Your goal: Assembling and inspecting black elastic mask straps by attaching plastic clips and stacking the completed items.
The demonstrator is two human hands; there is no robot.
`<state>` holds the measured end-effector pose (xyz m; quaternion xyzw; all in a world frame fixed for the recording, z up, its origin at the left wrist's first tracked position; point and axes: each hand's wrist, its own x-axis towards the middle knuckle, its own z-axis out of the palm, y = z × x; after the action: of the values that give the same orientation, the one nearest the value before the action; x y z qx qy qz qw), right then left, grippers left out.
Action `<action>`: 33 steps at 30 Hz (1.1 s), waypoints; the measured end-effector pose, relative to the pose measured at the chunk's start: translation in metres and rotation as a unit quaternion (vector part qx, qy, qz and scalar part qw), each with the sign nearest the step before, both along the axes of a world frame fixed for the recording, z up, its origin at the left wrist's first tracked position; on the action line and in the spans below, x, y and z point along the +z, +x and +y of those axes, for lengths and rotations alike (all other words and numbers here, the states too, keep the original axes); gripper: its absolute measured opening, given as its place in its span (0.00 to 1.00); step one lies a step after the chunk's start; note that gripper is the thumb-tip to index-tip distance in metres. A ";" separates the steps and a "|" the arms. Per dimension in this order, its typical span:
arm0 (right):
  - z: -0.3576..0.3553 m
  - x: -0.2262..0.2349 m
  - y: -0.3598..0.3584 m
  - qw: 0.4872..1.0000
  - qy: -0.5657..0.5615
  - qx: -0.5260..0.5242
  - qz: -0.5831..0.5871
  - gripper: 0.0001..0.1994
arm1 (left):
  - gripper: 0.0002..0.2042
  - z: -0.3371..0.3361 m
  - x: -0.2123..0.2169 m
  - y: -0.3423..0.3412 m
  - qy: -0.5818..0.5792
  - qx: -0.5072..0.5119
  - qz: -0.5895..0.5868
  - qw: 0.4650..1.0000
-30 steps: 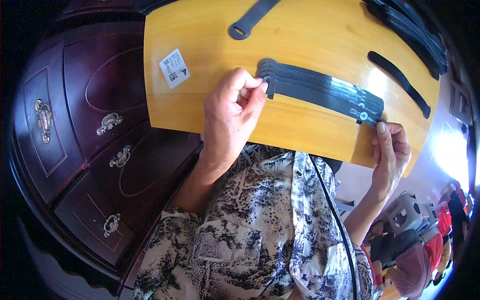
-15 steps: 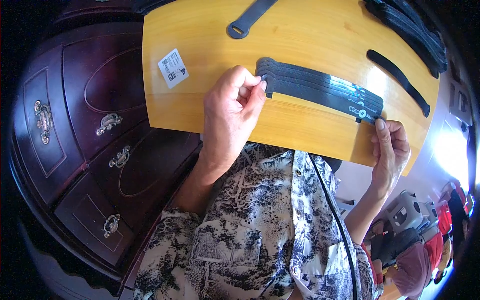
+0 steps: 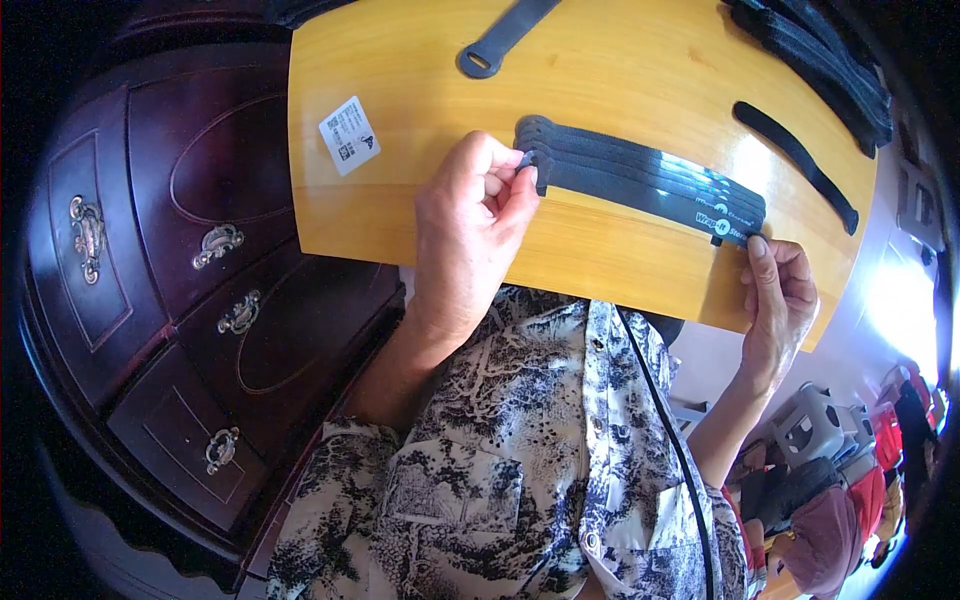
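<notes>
**Straps pinched at both ends on a yellow board**

Dark carved drawers (image 3: pixel 190 300) with brass pulls filled the space left of the left hand, beside the person's patterned shirt (image 3: pixel 520 470). Above both hands lay a yellow wooden board (image 3: pixel 620 70). Across it, between the hands, stretched a stack of black straps (image 3: pixel 640 180). The left hand (image 3: pixel 470 235) was curled nearly closed, thumb and forefinger pinching the stack's left end. The right hand (image 3: pixel 780 300) was loosely bent, its fingertips pressing the stack's right end. Up from the left hand sat a single looped strap (image 3: pixel 500 40) and a white label (image 3: pixel 349 134).
</notes>
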<state>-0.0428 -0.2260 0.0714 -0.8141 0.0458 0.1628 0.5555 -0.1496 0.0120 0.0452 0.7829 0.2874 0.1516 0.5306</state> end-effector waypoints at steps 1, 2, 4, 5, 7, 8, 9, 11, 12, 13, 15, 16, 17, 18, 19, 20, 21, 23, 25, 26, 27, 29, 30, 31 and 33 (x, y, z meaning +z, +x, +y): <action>-0.001 -0.001 0.000 1.000 -0.002 0.002 -0.002 0.08 | 0.07 0.000 -0.001 0.000 0.000 -0.001 -0.001 1.000; -0.001 -0.001 0.001 1.000 -0.002 0.001 -0.003 0.08 | 0.07 -0.001 -0.003 -0.001 0.006 -0.005 0.012 1.000; -0.001 0.000 0.001 1.000 -0.017 -0.004 0.001 0.08 | 0.07 -0.001 -0.002 -0.001 0.012 -0.011 0.024 1.000; 0.000 0.001 0.001 1.000 -0.017 -0.005 0.000 0.08 | 0.07 -0.001 -0.001 0.000 0.014 -0.007 0.030 0.999; -0.001 0.001 0.000 1.000 -0.001 -0.010 -0.001 0.08 | 0.07 -0.003 -0.001 0.000 0.012 -0.006 0.034 0.999; -0.002 0.001 0.000 1.000 -0.006 -0.014 -0.004 0.08 | 0.07 -0.003 -0.001 -0.001 0.003 -0.007 0.043 0.999; -0.003 0.001 0.000 1.000 -0.010 -0.020 0.006 0.08 | 0.08 -0.004 -0.002 -0.001 -0.006 -0.008 0.052 0.999; -0.005 0.000 0.001 1.000 -0.014 -0.016 0.009 0.08 | 0.08 -0.003 0.000 -0.001 -0.014 -0.018 0.045 0.999; -0.005 0.001 0.001 1.000 -0.021 -0.021 0.005 0.08 | 0.08 -0.003 0.002 0.000 -0.014 -0.022 0.046 0.999; -0.004 0.003 0.000 1.000 -0.009 -0.019 0.016 0.08 | 0.08 -0.004 0.004 0.002 -0.020 -0.020 0.047 0.998; -0.003 0.006 0.002 0.999 0.009 -0.016 0.035 0.07 | 0.07 -0.002 0.008 0.002 -0.021 -0.022 0.047 0.998; -0.001 0.008 0.003 0.999 0.015 -0.018 0.028 0.08 | 0.07 -0.001 0.009 0.003 -0.012 -0.024 0.058 0.998; -0.002 0.008 0.004 0.999 0.014 -0.017 0.030 0.08 | 0.07 -0.002 0.013 0.005 -0.026 -0.021 0.059 0.998; -0.004 0.009 0.005 0.999 0.013 -0.017 0.032 0.08 | 0.07 -0.002 0.014 0.006 -0.045 -0.022 0.062 0.997; -0.001 0.008 0.004 0.999 0.018 -0.029 0.032 0.08 | 0.08 -0.001 0.014 0.005 -0.054 -0.022 0.072 0.996; -0.002 0.007 0.003 0.999 0.014 -0.032 0.027 0.08 | 0.08 -0.001 0.013 0.004 -0.061 -0.021 0.082 0.995; -0.003 0.005 0.003 0.999 0.028 -0.033 0.031 0.08 | 0.08 -0.003 0.009 0.003 -0.078 -0.012 0.069 0.995; -0.002 0.004 0.003 0.999 0.022 -0.041 0.022 0.08 | 0.08 -0.001 0.008 0.003 -0.077 -0.013 0.069 0.995; -0.002 0.006 0.004 0.999 0.015 -0.040 0.019 0.08 | 0.09 -0.002 0.010 0.004 -0.073 -0.008 0.074 0.995; -0.002 0.005 0.004 0.999 0.012 -0.037 0.021 0.08 | 0.09 -0.002 0.010 0.004 -0.072 -0.009 0.074 0.995; -0.003 0.004 0.004 0.999 0.013 -0.038 0.021 0.08 | 0.07 0.000 0.010 0.004 -0.067 -0.020 0.077 0.995; -0.002 0.005 0.003 0.999 0.001 -0.039 0.014 0.09 | 0.06 0.002 0.009 0.002 -0.065 -0.031 0.080 0.994; -0.001 0.005 0.003 0.999 0.001 -0.039 0.013 0.09 | 0.06 0.002 0.009 0.002 -0.063 -0.032 0.082 0.994; -0.001 0.006 0.003 0.999 -0.002 -0.038 0.014 0.09 | 0.06 0.002 0.009 0.002 -0.062 -0.033 0.085 0.994; 0.000 0.007 0.003 0.999 -0.005 -0.037 0.014 0.09 | 0.06 0.002 0.009 0.002 -0.064 -0.033 0.082 0.994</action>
<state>-0.0394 -0.2259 0.0784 -0.8125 0.0842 0.1530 0.5562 -0.1479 0.0139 0.0539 0.7660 0.3131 0.0505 0.5591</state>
